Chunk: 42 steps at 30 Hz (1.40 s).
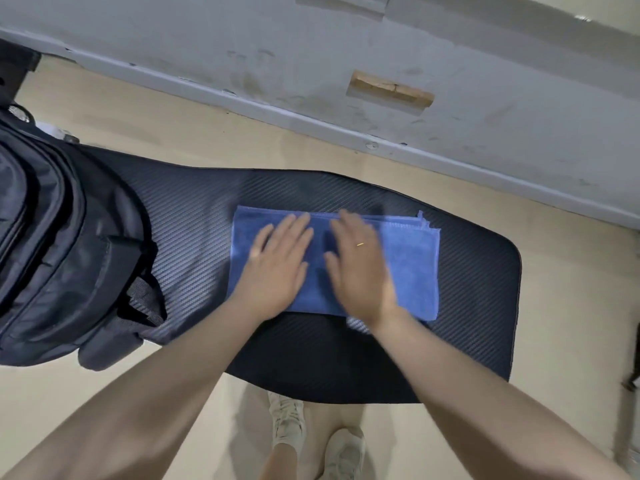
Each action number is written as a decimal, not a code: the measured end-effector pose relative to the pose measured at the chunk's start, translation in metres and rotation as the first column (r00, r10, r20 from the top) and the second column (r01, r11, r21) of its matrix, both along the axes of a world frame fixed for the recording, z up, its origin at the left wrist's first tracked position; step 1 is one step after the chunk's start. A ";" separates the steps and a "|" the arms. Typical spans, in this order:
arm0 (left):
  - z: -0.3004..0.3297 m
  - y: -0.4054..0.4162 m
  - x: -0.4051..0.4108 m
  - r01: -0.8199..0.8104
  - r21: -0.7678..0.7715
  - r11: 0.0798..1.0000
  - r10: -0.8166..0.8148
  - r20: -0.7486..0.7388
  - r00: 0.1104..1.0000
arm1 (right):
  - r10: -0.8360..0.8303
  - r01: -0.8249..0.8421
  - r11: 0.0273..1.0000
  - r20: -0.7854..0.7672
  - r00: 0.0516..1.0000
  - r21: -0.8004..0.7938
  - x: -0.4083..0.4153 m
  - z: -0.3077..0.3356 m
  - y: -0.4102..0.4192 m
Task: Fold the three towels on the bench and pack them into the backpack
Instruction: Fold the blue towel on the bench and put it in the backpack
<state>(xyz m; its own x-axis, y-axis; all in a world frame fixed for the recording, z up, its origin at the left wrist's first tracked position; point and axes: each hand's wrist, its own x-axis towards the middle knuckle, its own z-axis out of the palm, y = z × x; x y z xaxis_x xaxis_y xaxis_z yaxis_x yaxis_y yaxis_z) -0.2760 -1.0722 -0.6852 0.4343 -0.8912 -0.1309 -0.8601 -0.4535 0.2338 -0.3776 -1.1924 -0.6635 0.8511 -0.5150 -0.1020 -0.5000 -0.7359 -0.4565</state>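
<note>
A blue towel [412,265] lies folded into a rectangle on the black padded bench [478,306]. My left hand [277,265] presses flat on the towel's left half with straight fingers. My right hand [360,268], slightly blurred and wearing a thin ring, lies flat on the towel's middle. The black backpack [59,258] stands on the left end of the bench, about a hand's width left of the towel. Only this one towel is in view.
The bench stands on a beige floor [571,341] beside a scuffed grey wall [450,64]. My legs and pale shoes [287,420] are below the bench's near edge. A dark object [17,71] sits at the far left.
</note>
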 end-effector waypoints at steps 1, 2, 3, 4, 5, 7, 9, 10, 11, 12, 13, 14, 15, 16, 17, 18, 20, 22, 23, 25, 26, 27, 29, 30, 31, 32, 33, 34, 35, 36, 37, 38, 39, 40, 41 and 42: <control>-0.005 0.003 -0.004 0.053 0.049 0.997 -0.052 -0.022 0.998 | 0.135 -0.135 0.991 -0.032 0.990 0.000 0.002 -0.006 0.015; -0.010 0.007 -0.005 0.066 0.089 0.994 -0.064 -0.024 0.998 | 0.232 -0.232 0.973 -0.083 0.969 0.011 0.001 -0.012 0.025; -0.013 0.012 -0.003 0.043 0.118 0.992 -0.041 -0.021 0.999 | 0.284 -0.286 0.958 -0.152 0.947 0.012 -0.003 -0.018 0.029; -0.014 0.017 0.000 0.004 0.139 0.990 -0.001 -0.023 1.000 | 0.288 -0.301 0.953 -0.227 0.930 -0.022 -0.007 -0.026 0.026; -0.015 0.021 0.002 -0.029 0.153 0.988 0.035 -0.035 0.999 | 0.259 -0.289 0.955 -0.289 0.922 -0.067 -0.013 -0.029 0.019; -0.013 0.025 0.003 -0.050 0.178 0.983 0.062 -0.065 0.996 | 0.162 -0.223 0.966 -0.367 0.916 -0.129 -0.026 -0.033 0.001; -0.011 0.024 0.002 -0.053 0.212 0.976 0.070 -0.075 0.995 | 0.035 -0.093 0.988 -0.416 0.909 -0.120 -0.044 -0.032 -0.021; -0.010 0.023 0.001 -0.057 0.226 0.972 0.076 -0.074 0.994 | -0.029 -0.022 0.994 -0.455 0.890 -0.106 -0.053 -0.031 -0.030; -0.009 0.022 0.001 -0.060 0.233 0.971 0.078 -0.066 0.995 | -0.092 0.046 0.993 -0.493 0.865 -0.105 -0.061 -0.028 -0.037; -0.010 0.022 0.001 -0.062 0.230 0.971 0.077 -0.057 0.995 | -0.142 0.101 0.989 -0.510 0.848 -0.108 -0.066 -0.023 -0.041; -0.010 0.021 0.000 -0.062 0.227 0.972 0.075 -0.049 0.996 | -0.175 0.145 0.985 -0.513 0.840 -0.098 -0.069 -0.019 -0.045; -0.010 0.021 -0.001 -0.062 0.234 0.970 0.077 -0.054 0.996 | -0.193 0.182 0.981 -0.507 0.840 -0.070 -0.070 -0.015 -0.046; -0.008 0.019 -0.003 -0.064 0.246 0.967 0.083 -0.065 0.994 | -0.205 0.218 0.975 -0.491 0.847 -0.030 -0.068 -0.010 -0.047; -0.004 0.015 -0.005 -0.075 0.263 0.962 0.098 -0.075 0.992 | -0.228 0.263 0.965 -0.462 0.857 0.012 -0.066 -0.006 -0.048; 0.000 0.011 -0.009 -0.095 0.286 0.954 0.122 -0.080 0.989 | -0.282 0.331 0.942 -0.408 0.868 0.054 -0.064 -0.002 -0.048; 0.004 0.006 -0.013 -0.126 0.312 0.942 0.161 -0.088 0.983 | -0.364 0.419 0.903 -0.348 0.864 0.093 -0.064 0.001 -0.050; 0.011 -0.007 -0.021 -0.202 0.328 0.923 0.251 -0.115 0.961 | -0.546 0.606 0.781 -0.305 0.780 0.151 -0.064 0.009 -0.052; 0.018 -0.020 -0.026 -0.207 0.268 0.941 0.248 -0.130 0.960 | -0.648 0.750 0.622 -0.391 0.654 0.225 -0.065 0.014 -0.052; 0.018 -0.024 -0.029 -0.172 0.241 0.955 0.206 -0.128 0.970 | -0.669 0.799 0.538 -0.442 0.598 0.266 -0.066 0.012 -0.050; 0.015 -0.032 -0.035 -0.046 0.231 0.972 0.078 -0.132 0.988 | -0.694 0.850 0.389 -0.494 0.524 0.356 -0.064 0.010 -0.048; 0.013 -0.035 -0.038 0.021 0.231 0.973 0.011 -0.137 0.990 | -0.702 0.852 0.310 -0.503 0.504 0.421 -0.064 0.009 -0.047; 0.009 -0.037 -0.041 0.085 0.215 0.973 -0.057 -0.134 0.989 | -0.706 0.839 0.230 -0.509 0.493 0.493 -0.064 0.009 -0.046; 0.006 -0.042 -0.048 0.185 0.171 0.968 -0.169 -0.107 0.980 | -0.697 0.788 0.102 -0.522 0.491 0.607 -0.064 0.014 -0.043; 0.007 -0.044 -0.050 0.211 0.165 0.964 -0.197 -0.094 0.976 | -0.698 0.767 0.088 -0.510 0.503 0.636 -0.066 0.016 -0.043; 0.007 -0.046 -0.053 0.233 0.169 0.958 -0.220 -0.092 0.971 | -0.698 0.747 0.111 -0.484 0.528 0.655 -0.068 0.018 -0.043; 0.005 -0.048 -0.055 0.244 0.177 0.953 -0.229 -0.101 0.968 | -0.691 0.732 0.164 -0.452 0.564 0.662 -0.071 0.020 -0.044; 0.002 -0.050 -0.059 0.238 0.221 0.946 -0.212 -0.132 0.968 | -0.684 0.725 0.234 -0.421 0.596 0.647 -0.073 0.022 -0.044; 0.002 -0.053 -0.063 0.225 0.267 0.937 -0.191 -0.147 0.971 | -0.672 0.717 0.316 -0.387 0.631 0.621 -0.073 0.026 -0.045; 0.003 -0.057 -0.065 0.209 0.291 0.934 -0.173 -0.145 0.974 | -0.653 0.702 0.411 -0.350 0.672 0.581 -0.074 0.028 -0.046; 0.004 -0.060 -0.067 0.201 0.290 0.936 -0.162 -0.152 0.975 | -0.618 0.675 0.519 -0.315 0.720 0.524 -0.073 0.032 -0.045; 0.006 -0.061 -0.067 0.193 0.275 0.942 -0.147 -0.181 0.972 | -0.569 0.627 0.628 -0.277 0.774 0.462 -0.070 0.036 -0.044; 0.010 -0.060 -0.065 0.188 0.244 0.951 -0.131 -0.234 0.963 | -0.508 0.562 0.720 -0.243 0.827 0.407 -0.065 0.043 -0.040; 0.014 -0.058 -0.061 0.178 0.199 0.964 -0.114 -0.298 0.948 | -0.442 0.495 0.791 -0.224 0.869 0.359 -0.058 0.049 -0.034; 0.019 -0.054 -0.056 0.143 0.137 0.980 -0.083 -0.371 0.925 | -0.380 0.439 0.838 -0.229 0.896 0.325 -0.050 0.053 -0.026; 0.025 -0.050 -0.050 0.072 0.067 0.995 -0.035 -0.446 0.894 | -0.327 0.395 0.868 -0.254 0.910 0.300 -0.041 0.056 -0.018; 0.030 -0.045 -0.043 -0.019 0.012 1.000 0.023 -0.503 0.864 | -0.276 0.355 0.892 -0.285 0.918 0.281 -0.032 0.057 -0.009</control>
